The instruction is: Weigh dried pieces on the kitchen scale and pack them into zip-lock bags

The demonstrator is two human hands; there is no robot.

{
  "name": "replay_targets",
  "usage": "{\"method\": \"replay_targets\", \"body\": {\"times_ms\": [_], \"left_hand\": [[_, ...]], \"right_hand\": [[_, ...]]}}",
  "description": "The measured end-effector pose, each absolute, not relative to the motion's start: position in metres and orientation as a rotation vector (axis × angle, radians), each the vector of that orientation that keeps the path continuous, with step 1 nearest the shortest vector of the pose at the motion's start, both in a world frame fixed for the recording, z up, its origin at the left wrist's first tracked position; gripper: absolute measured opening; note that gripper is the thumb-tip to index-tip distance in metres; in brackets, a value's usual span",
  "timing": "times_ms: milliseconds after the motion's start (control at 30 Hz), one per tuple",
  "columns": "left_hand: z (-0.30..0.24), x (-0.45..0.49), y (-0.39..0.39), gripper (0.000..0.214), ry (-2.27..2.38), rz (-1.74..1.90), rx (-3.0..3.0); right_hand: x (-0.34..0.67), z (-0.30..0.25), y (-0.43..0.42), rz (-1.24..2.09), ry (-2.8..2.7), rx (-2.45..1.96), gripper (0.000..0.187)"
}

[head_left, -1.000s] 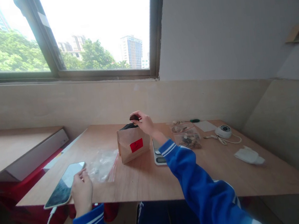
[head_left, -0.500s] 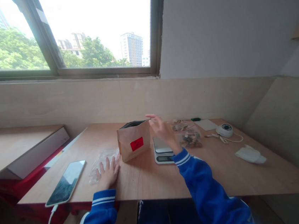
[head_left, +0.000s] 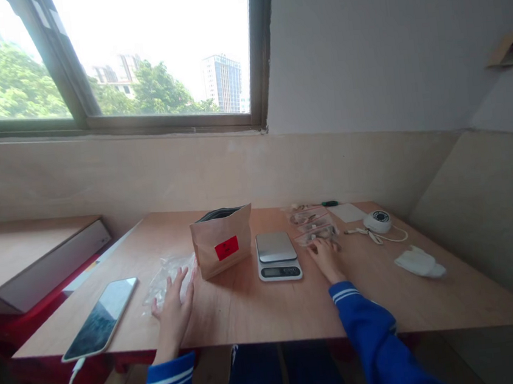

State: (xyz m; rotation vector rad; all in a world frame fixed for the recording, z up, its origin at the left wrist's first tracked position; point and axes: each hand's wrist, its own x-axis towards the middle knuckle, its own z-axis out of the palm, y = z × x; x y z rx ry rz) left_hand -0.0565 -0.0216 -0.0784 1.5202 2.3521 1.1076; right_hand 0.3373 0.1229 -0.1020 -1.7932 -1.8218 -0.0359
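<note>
My left hand (head_left: 175, 304) rests with fingers spread over a crumpled clear plastic bag (head_left: 159, 281) on the table, left of centre. Beside it a brown paper pouch (head_left: 213, 264) with a red label stands upright, its top gaping. In the middle lies a digital kitchen scale (head_left: 276, 248) with a bare metal plate. To its right, my right hand (head_left: 327, 261) has its fingers bent down onto the near edge of a clear zip bag (head_left: 316, 233) with brownish pieces inside. Its fingertips are partly hidden, but they appear closed on the plastic.
A smartphone (head_left: 102, 318) on a charging cable lies at the left edge. Behind the zip bags are a green-handled tool (head_left: 330, 203) and a white paper (head_left: 348, 213). A white dome camera (head_left: 377, 222) with cable and a crumpled white tissue (head_left: 420, 262) lie at the right.
My right hand has left the top edge of the paper pouch and come down right, onto the near zip bag. My left hand's fingers have lifted slightly over the plastic bag.
</note>
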Motion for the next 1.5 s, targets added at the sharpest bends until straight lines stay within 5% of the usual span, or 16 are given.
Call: {"method": "replay_targets", "body": {"times_ms": [167,533,733,933,1133,1500], "left_hand": [[-0.055,-0.011,-0.043,0.038,1.869,1.579,1.369],[-0.033,0.074,-0.042,0.038,1.106,1.164,1.379],[-0.047,0.071,-0.057,0.026,1.036,1.086,1.308],[-0.039,0.082,-0.055,0.031,1.024,1.42,1.141],[-0.041,0.087,-0.051,0.035,1.091,1.658,0.96],[-0.041,0.087,-0.051,0.04,1.139,1.628,1.039]], "right_hand": [[0.323,-0.051,0.084,0.301,-1.375,-1.355,0.031],[0.232,-0.033,-0.016,1.1,-0.962,-0.955,0.026],[0.229,-0.047,-0.011,1.082,-1.102,-0.987,0.027],[0.214,-0.045,-0.018,0.726,-1.105,-1.147,0.034],[0.202,-0.024,-0.037,1.123,-1.539,-0.932,0.023],[0.197,-0.024,-0.039,1.065,-1.518,-0.983,0.022]]}}
